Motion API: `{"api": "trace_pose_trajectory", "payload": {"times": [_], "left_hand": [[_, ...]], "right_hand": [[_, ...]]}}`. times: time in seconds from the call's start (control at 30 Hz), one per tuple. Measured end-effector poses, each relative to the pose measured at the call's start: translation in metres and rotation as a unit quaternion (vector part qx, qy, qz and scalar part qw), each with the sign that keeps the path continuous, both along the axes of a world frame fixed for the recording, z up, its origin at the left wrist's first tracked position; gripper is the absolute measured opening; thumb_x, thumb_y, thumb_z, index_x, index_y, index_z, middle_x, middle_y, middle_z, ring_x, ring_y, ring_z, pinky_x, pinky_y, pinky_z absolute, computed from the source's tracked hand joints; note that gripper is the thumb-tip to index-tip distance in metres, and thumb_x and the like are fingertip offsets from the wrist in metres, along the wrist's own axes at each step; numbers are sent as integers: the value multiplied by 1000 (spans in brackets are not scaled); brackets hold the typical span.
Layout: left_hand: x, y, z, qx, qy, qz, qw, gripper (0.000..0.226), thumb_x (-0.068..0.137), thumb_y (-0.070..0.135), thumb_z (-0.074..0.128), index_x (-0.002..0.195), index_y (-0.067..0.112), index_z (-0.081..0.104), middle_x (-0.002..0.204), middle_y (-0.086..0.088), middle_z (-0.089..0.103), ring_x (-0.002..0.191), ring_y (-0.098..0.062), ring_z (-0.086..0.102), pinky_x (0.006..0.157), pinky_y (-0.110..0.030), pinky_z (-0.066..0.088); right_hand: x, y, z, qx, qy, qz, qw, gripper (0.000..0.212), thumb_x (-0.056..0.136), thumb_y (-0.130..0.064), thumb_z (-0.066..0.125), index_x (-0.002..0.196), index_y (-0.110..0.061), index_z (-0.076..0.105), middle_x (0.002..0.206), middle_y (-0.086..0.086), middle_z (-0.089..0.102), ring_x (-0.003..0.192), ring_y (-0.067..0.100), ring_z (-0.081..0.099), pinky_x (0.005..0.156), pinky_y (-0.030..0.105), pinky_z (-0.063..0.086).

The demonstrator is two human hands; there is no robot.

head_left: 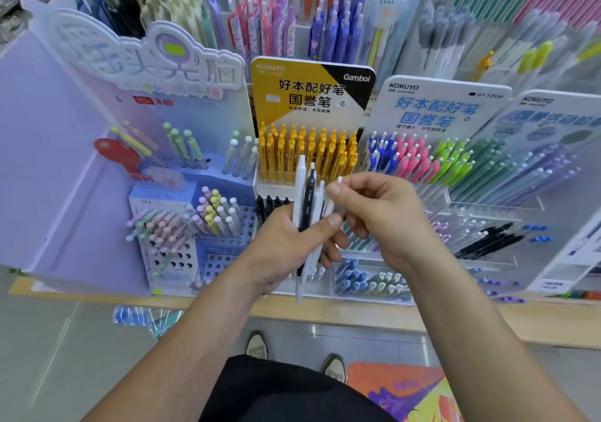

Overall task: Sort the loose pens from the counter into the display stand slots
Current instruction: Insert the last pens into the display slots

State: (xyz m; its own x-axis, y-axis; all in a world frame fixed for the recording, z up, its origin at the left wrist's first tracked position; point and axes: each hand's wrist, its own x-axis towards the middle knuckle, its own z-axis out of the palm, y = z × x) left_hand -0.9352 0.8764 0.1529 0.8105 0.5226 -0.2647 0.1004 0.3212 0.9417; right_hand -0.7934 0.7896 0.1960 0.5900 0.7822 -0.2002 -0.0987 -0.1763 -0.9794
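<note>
My left hand grips a small bunch of pens upright: white pens and one black pen. My right hand is beside it, thumb and forefinger pinching the top of one white pen in the bunch. Both hands hover in front of the yellow Kokuyo display stand filled with yellow pens. Below them are clear slots with black pens and a clear tray of blue and pale pens.
A lilac stand with pastel pens stands on the left. On the right are stands of blue, pink and green pens and black pens. The wooden counter edge runs in front. Taller racks stand behind.
</note>
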Motion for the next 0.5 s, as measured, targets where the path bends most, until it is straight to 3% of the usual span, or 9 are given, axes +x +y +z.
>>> {"api": "trace_pose_trajectory", "payload": {"times": [0.1,0.23,0.37,0.5], "left_hand": [[-3,-3,-8,-28,2,56,998,19,103,18,63,103,1,71,91,-24,77,82,-37,77,74,-46,66],[-9,-3,-27,-14,68,172,983,19,105,17,63,105,-2,65,84,-24,77,75,-34,78,67,-42,66],[-24,-10,-48,11,103,195,975,22,103,22,66,105,0,67,82,-22,76,72,-33,76,68,-43,66],[-33,-23,-61,20,114,215,970,22,104,20,65,109,-1,65,80,-18,75,71,-28,75,69,-42,65]], "right_hand": [[4,-4,-5,29,-14,-42,999,5,90,-13,77,88,-9,75,62,7,63,52,16,55,43,26,41],[4,-23,-9,53,-61,-67,995,5,97,-8,68,94,-7,73,74,4,71,69,24,70,57,29,57],[-13,-53,-28,16,-81,-61,995,8,97,-7,67,97,-10,75,82,9,76,78,24,75,77,34,62],[-15,-76,-49,-18,-122,-90,988,13,96,-9,69,102,-17,76,86,5,76,84,21,75,78,27,62]]}}
